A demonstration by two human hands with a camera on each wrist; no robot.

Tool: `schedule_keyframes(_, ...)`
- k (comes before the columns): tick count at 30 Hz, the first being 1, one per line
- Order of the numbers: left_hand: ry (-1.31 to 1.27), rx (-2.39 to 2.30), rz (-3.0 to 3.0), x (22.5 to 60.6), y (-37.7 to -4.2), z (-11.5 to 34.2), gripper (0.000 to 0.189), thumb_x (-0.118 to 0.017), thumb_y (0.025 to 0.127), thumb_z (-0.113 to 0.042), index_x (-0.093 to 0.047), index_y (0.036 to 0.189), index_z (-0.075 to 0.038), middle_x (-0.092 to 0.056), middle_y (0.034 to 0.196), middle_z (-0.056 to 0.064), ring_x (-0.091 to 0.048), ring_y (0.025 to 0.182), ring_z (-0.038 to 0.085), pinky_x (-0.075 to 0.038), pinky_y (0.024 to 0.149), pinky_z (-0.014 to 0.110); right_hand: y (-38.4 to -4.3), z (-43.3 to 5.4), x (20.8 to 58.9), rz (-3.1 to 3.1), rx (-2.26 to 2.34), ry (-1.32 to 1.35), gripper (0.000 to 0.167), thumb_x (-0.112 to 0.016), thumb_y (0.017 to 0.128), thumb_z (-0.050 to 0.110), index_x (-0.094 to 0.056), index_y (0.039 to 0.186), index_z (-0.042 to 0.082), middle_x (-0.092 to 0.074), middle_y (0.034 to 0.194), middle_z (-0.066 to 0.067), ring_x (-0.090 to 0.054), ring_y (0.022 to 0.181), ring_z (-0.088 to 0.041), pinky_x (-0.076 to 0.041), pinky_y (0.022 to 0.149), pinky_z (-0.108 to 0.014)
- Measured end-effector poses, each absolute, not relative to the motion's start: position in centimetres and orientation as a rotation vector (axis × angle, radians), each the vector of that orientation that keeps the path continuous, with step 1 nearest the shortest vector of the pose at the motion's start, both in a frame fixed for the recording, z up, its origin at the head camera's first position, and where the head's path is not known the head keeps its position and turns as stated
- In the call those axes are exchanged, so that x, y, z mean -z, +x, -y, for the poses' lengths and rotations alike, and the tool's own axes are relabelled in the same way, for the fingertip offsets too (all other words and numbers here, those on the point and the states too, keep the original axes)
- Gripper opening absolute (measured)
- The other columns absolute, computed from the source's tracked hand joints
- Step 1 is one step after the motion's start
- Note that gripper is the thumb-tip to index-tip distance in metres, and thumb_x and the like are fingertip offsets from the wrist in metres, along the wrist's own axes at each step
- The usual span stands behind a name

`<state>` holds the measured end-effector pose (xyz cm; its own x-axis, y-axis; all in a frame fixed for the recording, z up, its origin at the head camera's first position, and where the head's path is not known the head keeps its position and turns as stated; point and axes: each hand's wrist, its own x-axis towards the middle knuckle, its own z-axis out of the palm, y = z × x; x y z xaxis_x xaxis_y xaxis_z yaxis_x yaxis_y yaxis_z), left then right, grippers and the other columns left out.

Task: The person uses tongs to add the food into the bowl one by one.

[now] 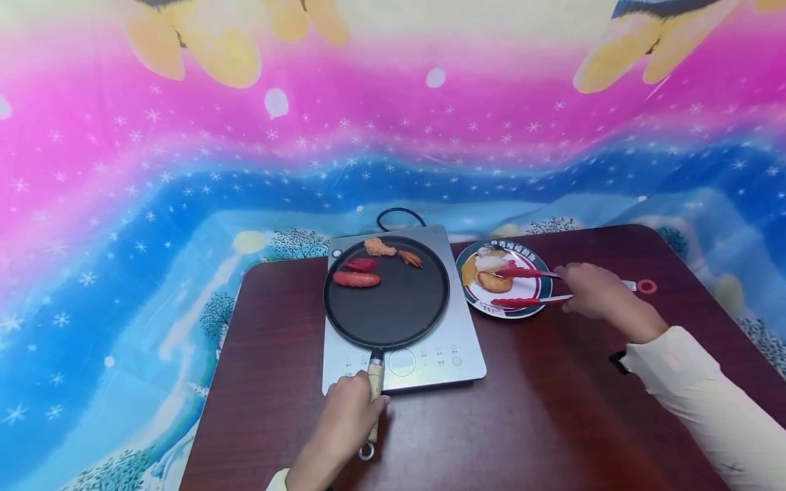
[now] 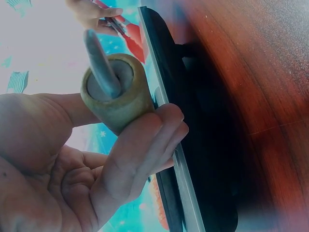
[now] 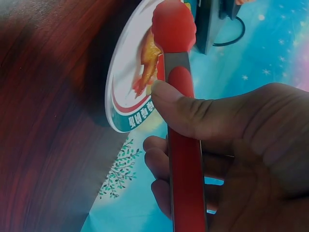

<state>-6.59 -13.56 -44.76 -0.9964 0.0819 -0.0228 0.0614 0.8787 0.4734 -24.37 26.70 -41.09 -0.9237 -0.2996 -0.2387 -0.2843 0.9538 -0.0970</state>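
Observation:
My left hand [image 1: 351, 408] grips the pale wooden handle [image 1: 375, 382] of a black frying pan [image 1: 387, 307]; in the left wrist view the fingers and thumb close round the handle [image 2: 118, 113]. The pan lies on an induction cooker [image 1: 469, 358] and holds a sausage [image 1: 356, 279], a dark red piece of food [image 1: 360, 264], a light orange piece [image 1: 379, 247] and a small brown-orange piece [image 1: 410, 258]. My right hand [image 1: 598, 296] holds red-tipped tongs [image 1: 531, 272], their arms spread over a plate [image 1: 516, 314]. Between the tips lies a golden-brown oval piece [image 1: 493, 282].
More food, including a whitish piece [image 1: 491, 263], lies on the plate right of the cooker. All stand on a dark red wooden table [image 1: 522, 416]. A black cable [image 1: 399, 210] loops behind the cooker, before a colourful patterned cloth [image 1: 368, 136].

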Motion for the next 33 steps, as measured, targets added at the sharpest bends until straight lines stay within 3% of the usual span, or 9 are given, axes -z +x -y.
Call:
schedule_keyframes(19, 0.110, -0.769, -3.006, 44.7, -6.6, 13.5, 0.029, -0.084, 0.082, -0.023, -0.063, 0.078, -0.003, -0.056, 0.062, 0.002, -0.058, 0.057, 0.019, -0.043, 0.057, 0.034, -25.2, -26.0, 41.8, -2.903, 0.049, -0.414, 0.072, -0.088, 0.076, 0.010, -0.054, 0.134, -0.016, -0.064, 0.120, -0.034, -0.062, 0.110, -0.048, -0.053, 0.091, -0.063)
schedule_keyframes(33, 0.112, -0.765, -3.011, 44.7, -6.6, 13.6, 0.029, -0.084, 0.082, -0.023, -0.063, 0.079, -0.003, -0.056, 0.061, 0.001, -0.057, 0.057, 0.018, -0.043, 0.057, 0.033, -25.2, -25.2, 41.8, -2.898, 0.033, -0.435, 0.053, -0.084, 0.080, 0.006, -0.063, 0.127, -0.011, -0.068, 0.114, -0.031, -0.065, 0.107, -0.046, -0.053, 0.092, -0.062)
